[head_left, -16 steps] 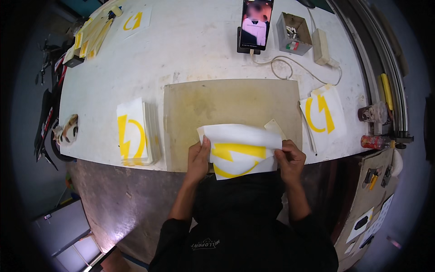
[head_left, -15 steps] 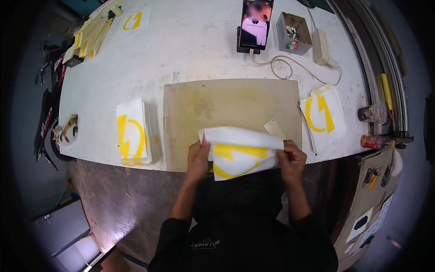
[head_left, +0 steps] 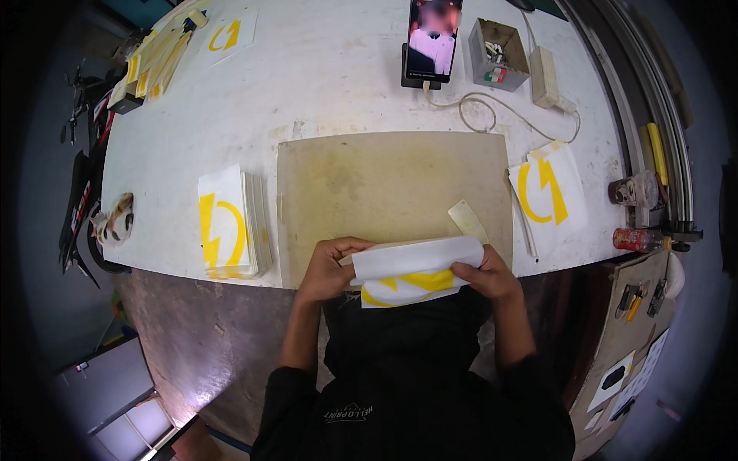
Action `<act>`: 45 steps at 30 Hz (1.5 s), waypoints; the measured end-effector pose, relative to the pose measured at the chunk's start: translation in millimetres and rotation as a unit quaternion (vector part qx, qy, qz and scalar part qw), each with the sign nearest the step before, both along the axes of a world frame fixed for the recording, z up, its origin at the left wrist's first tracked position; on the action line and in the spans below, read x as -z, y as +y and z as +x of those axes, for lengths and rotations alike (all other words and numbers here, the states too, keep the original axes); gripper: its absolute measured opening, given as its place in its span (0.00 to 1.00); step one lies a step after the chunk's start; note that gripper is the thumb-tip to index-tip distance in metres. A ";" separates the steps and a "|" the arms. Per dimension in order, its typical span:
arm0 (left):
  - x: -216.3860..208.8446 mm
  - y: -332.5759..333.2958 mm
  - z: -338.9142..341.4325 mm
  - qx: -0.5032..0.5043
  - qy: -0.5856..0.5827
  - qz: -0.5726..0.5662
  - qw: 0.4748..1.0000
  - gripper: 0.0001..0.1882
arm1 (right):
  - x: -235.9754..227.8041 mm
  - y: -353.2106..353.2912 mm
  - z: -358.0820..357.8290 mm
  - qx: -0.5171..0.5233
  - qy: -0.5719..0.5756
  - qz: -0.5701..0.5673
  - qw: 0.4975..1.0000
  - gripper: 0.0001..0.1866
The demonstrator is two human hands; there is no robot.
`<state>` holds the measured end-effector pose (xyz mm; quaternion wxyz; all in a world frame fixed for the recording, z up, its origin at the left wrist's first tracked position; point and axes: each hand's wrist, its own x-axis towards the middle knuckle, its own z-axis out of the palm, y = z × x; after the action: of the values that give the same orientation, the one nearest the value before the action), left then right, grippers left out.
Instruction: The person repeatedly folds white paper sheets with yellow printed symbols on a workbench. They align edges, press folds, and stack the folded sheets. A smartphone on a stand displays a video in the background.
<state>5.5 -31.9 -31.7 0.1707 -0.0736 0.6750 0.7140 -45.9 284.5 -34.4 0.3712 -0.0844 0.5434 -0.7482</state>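
Between my two hands is a white sheet (head_left: 419,260) with a yellow printed shape, its far part folded or curled over toward me so that much of the print is covered. My left hand (head_left: 332,269) grips its left end, thumb near the edge. At the right end my right hand (head_left: 490,273) pinches it, thumb on top. The sheet is over the near edge of a tan board (head_left: 384,180) lying on the table. A small pale flat piece (head_left: 466,219) rests on the board, just beyond my right hand.
To the left stands a stack of yellow-printed white sheets (head_left: 223,223); more printed sheets (head_left: 547,188) lie at right. Farther back are a phone (head_left: 432,42) on a stand, a grey open box (head_left: 498,58) and a power strip (head_left: 544,77) with cable. A cat figure or cat (head_left: 115,219) sits far left.
The sheet's far edge has come down toward me, covering more of the yellow print. Both hands have moved slightly, and my left fingers now reach over the sheet's far side.
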 end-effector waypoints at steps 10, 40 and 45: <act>17.6 28.3 4.5 -0.283 0.133 -0.109 0.944 0.20 | 12.8 -16.3 -10.5 0.094 -0.099 -0.012 0.991 0.14; 2.4 -2.6 -23.3 -0.031 0.038 -0.001 0.999 0.35 | 18.9 -37.8 -16.0 0.172 0.099 0.078 0.977 0.12; 11.7 27.2 -9.2 -0.303 0.203 -0.071 0.928 0.34 | 12.3 -46.2 -22.6 0.182 0.083 0.163 0.966 0.11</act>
<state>-3.7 -4.6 -43.3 -0.2002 -0.1404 0.6894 0.6818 -68.5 238.4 -46.7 0.1913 0.0159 0.6928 -0.6951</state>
